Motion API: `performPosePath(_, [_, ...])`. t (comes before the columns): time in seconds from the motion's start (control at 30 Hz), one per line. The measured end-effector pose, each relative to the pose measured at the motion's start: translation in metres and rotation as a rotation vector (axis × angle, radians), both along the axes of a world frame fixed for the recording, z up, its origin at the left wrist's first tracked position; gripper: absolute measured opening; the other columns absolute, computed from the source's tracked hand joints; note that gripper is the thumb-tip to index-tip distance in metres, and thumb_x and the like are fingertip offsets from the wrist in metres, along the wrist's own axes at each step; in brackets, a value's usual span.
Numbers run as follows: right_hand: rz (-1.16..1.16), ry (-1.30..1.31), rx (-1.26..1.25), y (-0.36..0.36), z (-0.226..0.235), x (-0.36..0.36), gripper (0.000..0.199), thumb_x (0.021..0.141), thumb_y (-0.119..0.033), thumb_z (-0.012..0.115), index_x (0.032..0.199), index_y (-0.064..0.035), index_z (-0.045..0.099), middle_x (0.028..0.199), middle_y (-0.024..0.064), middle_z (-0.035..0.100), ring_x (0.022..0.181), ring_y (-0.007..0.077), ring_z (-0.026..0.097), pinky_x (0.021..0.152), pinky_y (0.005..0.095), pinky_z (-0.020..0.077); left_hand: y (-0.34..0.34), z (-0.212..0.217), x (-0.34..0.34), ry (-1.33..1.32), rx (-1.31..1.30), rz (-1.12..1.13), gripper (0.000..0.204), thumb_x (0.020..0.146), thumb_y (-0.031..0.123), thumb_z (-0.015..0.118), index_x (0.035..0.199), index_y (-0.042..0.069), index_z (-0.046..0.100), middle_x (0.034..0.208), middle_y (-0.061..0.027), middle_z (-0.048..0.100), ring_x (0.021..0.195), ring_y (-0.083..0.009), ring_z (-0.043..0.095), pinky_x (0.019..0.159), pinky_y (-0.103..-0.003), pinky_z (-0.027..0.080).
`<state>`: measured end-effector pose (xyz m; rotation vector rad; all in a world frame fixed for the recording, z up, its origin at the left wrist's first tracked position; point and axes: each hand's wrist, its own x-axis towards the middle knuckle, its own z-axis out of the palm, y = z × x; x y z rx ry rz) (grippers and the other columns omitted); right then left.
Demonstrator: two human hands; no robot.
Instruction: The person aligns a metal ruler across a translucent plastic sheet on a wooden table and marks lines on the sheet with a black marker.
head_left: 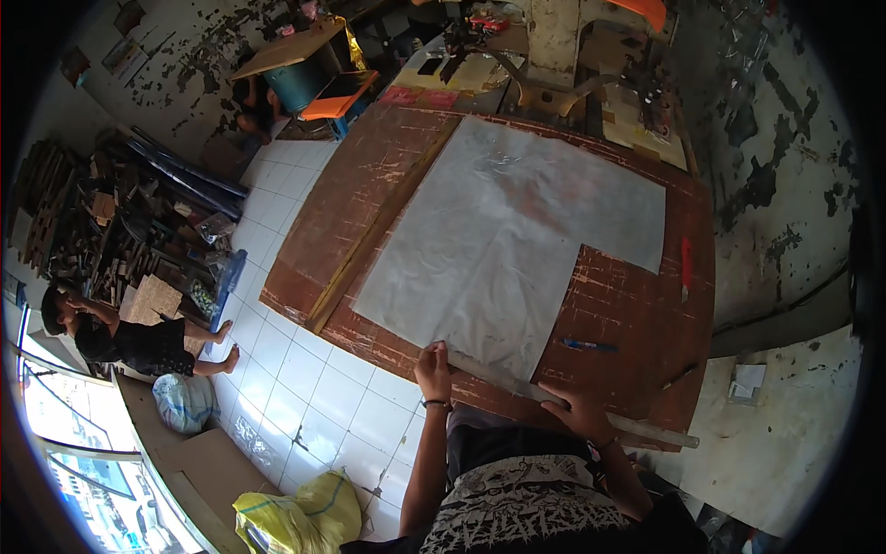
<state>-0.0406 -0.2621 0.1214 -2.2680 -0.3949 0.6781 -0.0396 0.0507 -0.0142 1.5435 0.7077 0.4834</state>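
A large greyish, translucent plastic sheet [471, 249] with a step-shaped cutout at its right lies wrinkled on the brown, scratched worktable [618, 314]. My left hand [432, 374] is closed in a pinch at the table's front edge, by the sheet's near edge and the left end of a long pale strip [655, 432]. What its fingertips hold is too small to make out. Resting on that strip, my right hand [581, 415] has its thumb and fingers apart. A blue pen [588, 345] lies beyond it, right of the sheet.
A red cutter [686, 263] and a dark slim tool [679, 377] lie at the table's right. A long yellowish ruler [369, 249] runs left of the sheet. A person [138, 337] is on the tiled floor at left, near stacked wood [92, 222] and a yellow sack [300, 512].
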Motion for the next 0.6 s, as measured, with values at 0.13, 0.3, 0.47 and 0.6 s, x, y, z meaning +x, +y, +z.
performPosePath(0.13, [-0.003,-0.310,0.133,0.006,-0.041,0.003,0.040,0.097,-0.033,0.072,0.133,-0.0164,0.071,0.121,0.0122,0.075,0.100,0.0280,0.074,0.088,0.0387,0.0573,0.018,0.022,0.007,0.180,0.108,0.060,0.018,0.098,0.019,0.071,0.108,0.005,0.074,0.083,-0.0109,0.073,0.074,-0.0180,0.067,0.070,-0.034,0.052])
performPosePath(0.3, [-0.068,-0.113,0.035,0.011,-0.038,0.005,0.038,0.098,-0.032,0.070,0.132,-0.0154,0.072,0.120,0.0128,0.075,0.099,0.0287,0.074,0.088,0.0393,0.0577,0.023,0.014,0.007,0.040,0.920,-0.099,0.032,0.093,0.013,0.068,0.124,0.007,0.067,0.113,-0.0154,0.063,0.106,-0.0352,0.058,0.097,-0.050,0.045])
performPosePath(0.47, [-0.042,-0.168,0.068,0.016,-0.050,0.010,0.038,0.097,-0.032,0.071,0.131,-0.0147,0.072,0.119,0.0121,0.075,0.106,0.0291,0.073,0.095,0.0397,0.0554,0.018,0.018,0.006,0.093,0.941,-0.162,0.045,0.088,0.029,0.075,0.126,0.007,0.065,0.122,-0.0153,0.060,0.115,-0.0388,0.055,0.104,-0.054,0.040])
performPosePath(0.6, [-0.016,-0.189,0.051,0.018,-0.051,0.010,0.037,0.097,-0.032,0.071,0.130,-0.0152,0.073,0.119,0.0119,0.075,0.108,0.0294,0.072,0.102,0.0426,0.0516,0.020,0.017,-0.004,0.095,0.792,-0.133,0.057,0.081,0.035,0.083,0.127,0.007,0.064,0.124,-0.0152,0.060,0.117,-0.0382,0.056,0.105,-0.052,0.041])
